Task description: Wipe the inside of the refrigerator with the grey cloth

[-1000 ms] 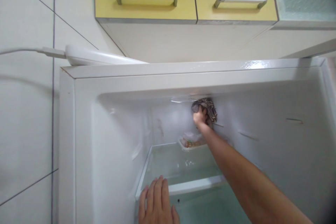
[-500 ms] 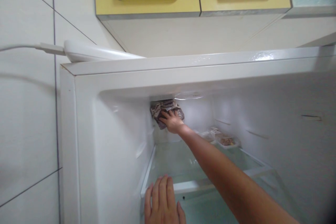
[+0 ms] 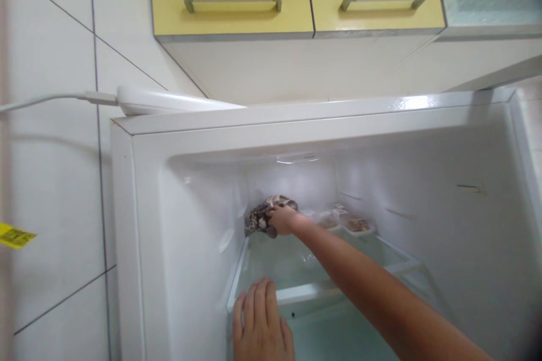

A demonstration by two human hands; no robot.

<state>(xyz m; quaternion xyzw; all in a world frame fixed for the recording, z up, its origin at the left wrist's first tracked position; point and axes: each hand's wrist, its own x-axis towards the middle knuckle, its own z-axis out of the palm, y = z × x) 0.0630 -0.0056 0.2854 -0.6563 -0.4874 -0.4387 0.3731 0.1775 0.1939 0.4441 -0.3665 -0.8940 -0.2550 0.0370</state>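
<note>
Deep inside the white fridge [image 3: 195, 271], my right hand [image 3: 283, 220] presses a crumpled, dark patterned cloth [image 3: 262, 219] into the back left corner, just above the glass shelf [image 3: 275, 262]. Its fingers are bent into the cloth and partly hidden by it. My left hand [image 3: 262, 321] lies at the shelf's white front rim, fingers stretched out and side by side, holding nothing.
Clear containers with food [image 3: 356, 224] stand at the back right of the shelf. Yellow cabinets [image 3: 232, 11] with metal handles hang above the fridge. A white cable [image 3: 46, 100] runs along the tiled wall at left.
My right hand has moved the cloth down the back left corner, from high on the wall to near the shelf. My left hand stays at the front rim.
</note>
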